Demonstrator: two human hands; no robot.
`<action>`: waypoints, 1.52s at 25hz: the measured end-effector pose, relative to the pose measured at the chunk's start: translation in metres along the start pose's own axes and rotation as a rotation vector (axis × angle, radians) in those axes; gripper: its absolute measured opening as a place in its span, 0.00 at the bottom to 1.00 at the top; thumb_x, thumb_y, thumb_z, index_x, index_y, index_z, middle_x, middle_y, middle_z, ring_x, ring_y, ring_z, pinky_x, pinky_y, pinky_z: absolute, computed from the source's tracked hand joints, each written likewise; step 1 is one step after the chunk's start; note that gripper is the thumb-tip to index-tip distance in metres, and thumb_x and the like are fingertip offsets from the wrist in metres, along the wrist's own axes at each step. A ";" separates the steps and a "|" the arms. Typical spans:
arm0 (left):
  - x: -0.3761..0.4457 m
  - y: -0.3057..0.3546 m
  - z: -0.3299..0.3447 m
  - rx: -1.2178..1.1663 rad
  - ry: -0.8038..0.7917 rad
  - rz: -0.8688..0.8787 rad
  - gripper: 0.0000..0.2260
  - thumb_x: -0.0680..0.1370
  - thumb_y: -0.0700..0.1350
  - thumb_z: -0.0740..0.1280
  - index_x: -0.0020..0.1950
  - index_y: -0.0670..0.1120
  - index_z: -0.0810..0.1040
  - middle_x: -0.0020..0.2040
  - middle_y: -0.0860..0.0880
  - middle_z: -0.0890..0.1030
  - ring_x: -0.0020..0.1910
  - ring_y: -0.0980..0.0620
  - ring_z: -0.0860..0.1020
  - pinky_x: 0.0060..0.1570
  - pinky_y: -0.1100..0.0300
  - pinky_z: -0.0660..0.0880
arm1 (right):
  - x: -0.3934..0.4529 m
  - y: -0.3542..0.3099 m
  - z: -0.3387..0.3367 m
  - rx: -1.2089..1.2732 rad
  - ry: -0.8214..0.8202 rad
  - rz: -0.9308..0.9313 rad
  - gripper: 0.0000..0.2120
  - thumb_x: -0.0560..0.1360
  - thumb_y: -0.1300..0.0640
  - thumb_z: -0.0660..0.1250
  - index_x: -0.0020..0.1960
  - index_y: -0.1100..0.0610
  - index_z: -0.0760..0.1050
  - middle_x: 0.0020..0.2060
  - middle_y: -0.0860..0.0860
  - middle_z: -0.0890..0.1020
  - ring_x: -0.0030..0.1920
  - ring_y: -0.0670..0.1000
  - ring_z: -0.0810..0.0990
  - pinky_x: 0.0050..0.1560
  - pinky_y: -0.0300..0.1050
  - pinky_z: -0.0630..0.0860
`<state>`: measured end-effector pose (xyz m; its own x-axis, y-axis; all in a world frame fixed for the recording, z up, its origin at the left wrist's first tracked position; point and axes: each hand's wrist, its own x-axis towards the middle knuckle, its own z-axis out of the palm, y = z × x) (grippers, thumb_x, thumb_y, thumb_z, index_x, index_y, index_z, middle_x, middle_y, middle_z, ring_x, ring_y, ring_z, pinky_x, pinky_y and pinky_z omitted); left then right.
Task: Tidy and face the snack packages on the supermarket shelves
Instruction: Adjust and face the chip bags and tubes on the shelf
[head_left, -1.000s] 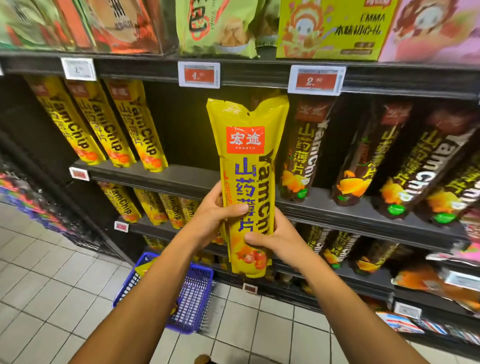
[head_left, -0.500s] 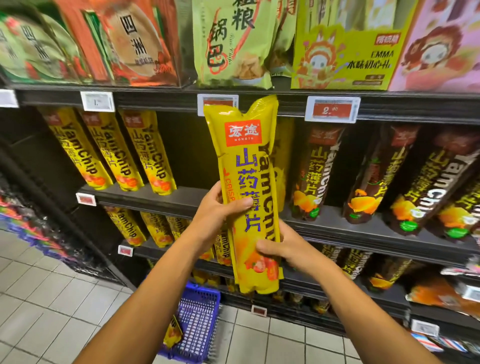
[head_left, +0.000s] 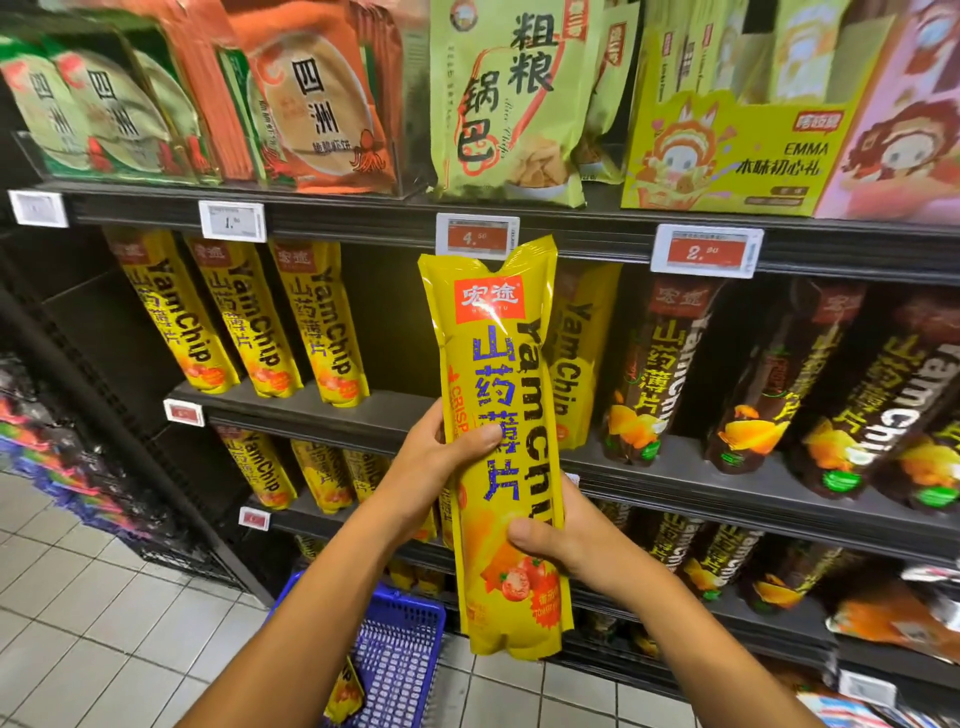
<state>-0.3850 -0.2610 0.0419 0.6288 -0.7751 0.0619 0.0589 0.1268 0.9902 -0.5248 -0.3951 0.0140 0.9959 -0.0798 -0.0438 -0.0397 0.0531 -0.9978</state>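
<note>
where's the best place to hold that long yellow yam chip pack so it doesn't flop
Grip the yellow yam chip pack across its narrow width, from both sides. It is long, upright and soft, so two spaced holds suit it: the left hand at mid-height on its left edge, the right hand lower on its right edge.

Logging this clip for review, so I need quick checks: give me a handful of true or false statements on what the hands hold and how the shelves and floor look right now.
1. Both hands grip one yellow yam chip pack. True: the left hand is on its middle, the right hand lower down.
2. The held pack lies flat on the shelf. False: it is upright in the air in front of the shelf.
3. A blue basket stands on the floor below. True.
4. The dark yam chip packs are left of the held pack. False: they are to its right.
5. The price tag right of the pack's top is green. False: it is red.
</note>
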 end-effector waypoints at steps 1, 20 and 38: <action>0.000 0.000 -0.002 0.012 -0.005 -0.006 0.30 0.63 0.62 0.79 0.62 0.54 0.77 0.59 0.44 0.83 0.55 0.42 0.83 0.50 0.52 0.80 | 0.000 0.000 0.002 -0.005 0.001 0.002 0.44 0.62 0.36 0.79 0.71 0.49 0.65 0.63 0.48 0.82 0.62 0.51 0.81 0.56 0.43 0.79; 0.002 0.010 -0.010 0.148 -0.092 -0.017 0.28 0.70 0.41 0.77 0.64 0.58 0.69 0.57 0.63 0.82 0.57 0.66 0.79 0.50 0.71 0.75 | 0.008 0.006 -0.024 -0.465 0.354 0.024 0.46 0.58 0.32 0.79 0.68 0.34 0.57 0.63 0.39 0.76 0.61 0.45 0.78 0.63 0.53 0.76; -0.014 -0.009 0.018 -0.224 0.094 -0.036 0.46 0.61 0.60 0.79 0.72 0.40 0.69 0.66 0.37 0.77 0.64 0.38 0.76 0.65 0.42 0.72 | 0.000 0.003 -0.027 -0.062 0.054 0.028 0.29 0.72 0.42 0.73 0.69 0.44 0.66 0.60 0.42 0.83 0.62 0.43 0.80 0.57 0.37 0.77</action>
<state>-0.4078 -0.2625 0.0340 0.6921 -0.7218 0.0049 0.2465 0.2427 0.9382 -0.5271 -0.4219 0.0101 0.9885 -0.1329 -0.0722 -0.0737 -0.0057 -0.9973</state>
